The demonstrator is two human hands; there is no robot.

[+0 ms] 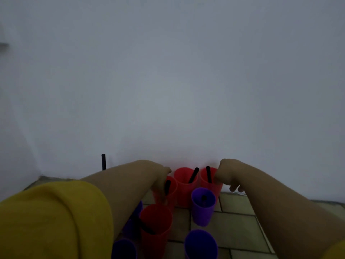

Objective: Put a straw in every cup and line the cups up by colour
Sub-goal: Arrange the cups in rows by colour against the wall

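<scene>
Three red cups stand against the white wall, each with a black straw: the left one (171,186), the middle one (184,184) and the right one (209,178). My left hand (158,176) grips the left red cup. My right hand (227,174) holds the rim of the right red cup. A nearer red cup (155,227) holds a tilted straw. A purple cup (203,206) with a straw stands in front of the back row. More purple cups sit at the bottom edge (200,243) and lower left (124,248).
The cups rest on a surface with a yellowish brick pattern (237,227). A white wall (168,90) rises right behind the back row. One black straw (103,162) sticks up behind my left forearm. My yellow sleeve (52,219) covers the lower left.
</scene>
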